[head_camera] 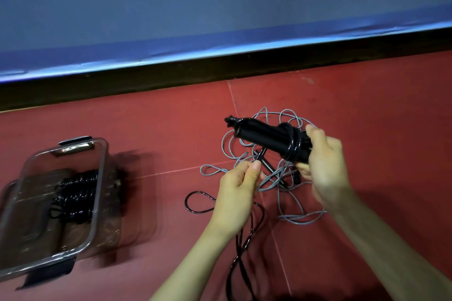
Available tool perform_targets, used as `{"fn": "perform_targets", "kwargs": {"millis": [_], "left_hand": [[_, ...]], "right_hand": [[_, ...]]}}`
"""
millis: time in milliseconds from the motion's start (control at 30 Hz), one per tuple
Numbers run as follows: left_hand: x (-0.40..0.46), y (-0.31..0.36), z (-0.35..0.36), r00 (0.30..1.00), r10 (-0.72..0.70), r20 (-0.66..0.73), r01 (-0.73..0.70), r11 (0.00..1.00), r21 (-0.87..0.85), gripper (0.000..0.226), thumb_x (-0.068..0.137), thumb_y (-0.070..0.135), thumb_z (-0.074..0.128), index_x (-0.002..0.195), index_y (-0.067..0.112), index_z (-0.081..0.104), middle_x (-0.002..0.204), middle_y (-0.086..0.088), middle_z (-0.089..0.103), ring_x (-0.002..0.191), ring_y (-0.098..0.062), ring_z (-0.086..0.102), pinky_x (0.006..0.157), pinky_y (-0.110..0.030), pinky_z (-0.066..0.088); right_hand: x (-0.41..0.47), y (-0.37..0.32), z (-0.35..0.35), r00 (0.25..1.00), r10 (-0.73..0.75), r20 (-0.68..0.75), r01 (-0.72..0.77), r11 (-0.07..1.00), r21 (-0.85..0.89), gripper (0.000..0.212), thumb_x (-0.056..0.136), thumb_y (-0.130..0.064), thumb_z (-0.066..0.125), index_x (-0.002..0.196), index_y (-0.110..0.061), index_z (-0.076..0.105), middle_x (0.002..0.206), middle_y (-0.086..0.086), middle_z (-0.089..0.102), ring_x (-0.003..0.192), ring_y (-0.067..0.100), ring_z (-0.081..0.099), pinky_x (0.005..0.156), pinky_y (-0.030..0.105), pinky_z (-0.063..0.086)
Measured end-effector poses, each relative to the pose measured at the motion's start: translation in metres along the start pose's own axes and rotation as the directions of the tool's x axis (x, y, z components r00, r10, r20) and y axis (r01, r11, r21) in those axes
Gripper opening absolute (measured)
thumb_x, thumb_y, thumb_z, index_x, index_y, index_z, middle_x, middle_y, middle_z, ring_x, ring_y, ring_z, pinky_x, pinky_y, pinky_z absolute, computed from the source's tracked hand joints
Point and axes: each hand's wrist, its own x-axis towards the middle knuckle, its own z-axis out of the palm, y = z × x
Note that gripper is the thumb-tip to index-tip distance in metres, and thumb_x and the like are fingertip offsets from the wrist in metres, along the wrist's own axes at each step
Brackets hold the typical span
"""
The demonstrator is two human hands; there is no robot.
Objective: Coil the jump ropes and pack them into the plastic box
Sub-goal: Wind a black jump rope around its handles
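Now three ropes: black rope held, grey rope loose, coiled rope boxed.

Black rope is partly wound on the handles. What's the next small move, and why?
Probably bring the left hand, which pinches the black cord, over the handles held by the right hand for another wrap. Only a few turns are on, and much black cord lies loose on the floor.

A clear plastic box sits at the lower left with a coiled black rope inside. Right of middle, black handles are lifted, black cord wound around them. A loose grey rope lies tangled underneath.
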Motion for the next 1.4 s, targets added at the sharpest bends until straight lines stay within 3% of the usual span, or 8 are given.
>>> {"fn": "perform_targets", "kwargs": {"millis": [100, 267, 433, 500, 700, 933, 1167, 1400], "left_hand": [[-0.001, 0.004, -0.002, 0.998, -0.063, 0.031, 0.064, 0.998, -0.015, 0.032, 0.098, 0.036, 0.048, 0.075, 0.015, 0.053, 0.046, 0.013, 0.035, 0.046, -0.006, 0.026, 0.048, -0.026, 0.022], [-0.007, 0.020, -0.002, 0.985, 0.076, 0.155, -0.129, 0.921, 0.368, 0.040, 0.099, 0.030, 0.050, 0.061, 0.022, 0.038, 0.052, 0.003, 0.031, 0.054, -0.015, 0.028, 0.052, -0.026, 0.027], [-0.016, 0.033, -0.006, 0.942, 0.108, 0.317, -0.297, 0.710, 0.639, 0.034, 0.100, 0.039, 0.042, 0.072, 0.024, 0.029, 0.059, -0.009, 0.041, 0.075, -0.044, 0.042, 0.061, -0.043, 0.036], [-0.018, 0.041, -0.008, 0.931, 0.106, 0.350, -0.336, 0.626, 0.704, 0.031, 0.101, 0.042, 0.036, 0.078, 0.022, 0.030, 0.073, -0.014, 0.057, 0.082, -0.045, 0.049, 0.065, -0.044, 0.039], [-0.020, 0.052, -0.014, 0.891, 0.127, 0.436, -0.446, 0.424, 0.788, 0.029, 0.103, 0.041, 0.028, 0.083, 0.020, 0.028, 0.086, -0.011, 0.063, 0.083, -0.043, 0.054, 0.063, -0.041, 0.037], [-0.011, 0.041, -0.025, 0.747, 0.380, 0.545, -0.635, 0.167, 0.754, 0.027, 0.091, 0.038, 0.038, 0.071, 0.023, 0.028, 0.055, 0.002, 0.053, 0.042, -0.027, 0.052, 0.034, -0.024, 0.024], [0.006, 0.053, -0.040, 0.806, 0.312, 0.503, -0.586, 0.297, 0.754, 0.047, 0.089, 0.055, 0.026, 0.089, 0.025, 0.064, 0.085, 0.007, 0.063, 0.071, -0.024, 0.065, 0.049, -0.035, 0.048], [0.023, 0.050, -0.053, 0.755, 0.411, 0.511, -0.653, 0.405, 0.640, 0.034, 0.086, 0.046, 0.047, 0.081, 0.017, 0.063, 0.077, 0.007, 0.059, 0.074, -0.015, 0.055, 0.058, -0.032, 0.045]], "right_hand": [[0.013, 0.004, -0.004, 0.999, 0.041, -0.033, -0.038, 0.994, 0.100, 0.033, 0.098, -0.022, 0.039, 0.066, -0.016, 0.035, 0.048, 0.000, 0.030, 0.027, 0.004, 0.023, 0.032, 0.010, 0.016], [0.020, 0.012, -0.008, 0.998, 0.039, -0.053, -0.036, 0.998, 0.056, 0.034, 0.097, -0.021, 0.039, 0.065, -0.015, 0.036, 0.043, -0.002, 0.030, 0.026, 0.005, 0.024, 0.032, 0.011, 0.016], [0.025, 0.019, -0.008, 0.983, -0.154, -0.095, 0.132, 0.969, -0.210, 0.046, 0.098, -0.029, 0.044, 0.060, -0.004, 0.048, 0.056, 0.005, 0.046, 0.055, 0.019, 0.051, 0.048, 0.034, 0.053], [0.021, 0.019, -0.007, 0.955, -0.286, -0.073, 0.241, 0.899, -0.365, 0.051, 0.091, -0.038, 0.040, 0.064, 0.004, 0.048, 0.058, 0.009, 0.045, 0.060, 0.022, 0.046, 0.063, 0.055, 0.052], [0.009, 0.020, -0.008, 0.854, -0.509, 0.105, 0.461, 0.649, -0.605, 0.039, 0.091, -0.033, 0.032, 0.055, -0.018, 0.030, 0.046, -0.003, 0.032, 0.058, 0.031, 0.032, 0.060, 0.037, 0.017], [0.002, 0.027, -0.009, 0.843, -0.479, 0.244, 0.461, 0.410, -0.787, 0.037, 0.101, -0.030, 0.039, 0.097, -0.001, 0.061, 0.081, 0.035, 0.062, 0.084, 0.052, 0.055, 0.067, 0.046, 0.032], [0.000, 0.041, -0.011, 0.798, -0.443, 0.408, 0.566, 0.320, -0.760, 0.052, 0.094, -0.050, 0.025, 0.087, -0.010, 0.056, 0.069, 0.026, 0.061, 0.075, 0.049, 0.057, 0.061, 0.041, 0.031], [-0.005, 0.052, -0.018, 0.818, -0.392, 0.421, 0.575, 0.560, -0.597, 0.041, 0.085, -0.052, 0.025, 0.059, -0.021, 0.034, 0.043, -0.003, 0.029, 0.047, 0.021, 0.032, 0.055, 0.042, 0.032]]}}
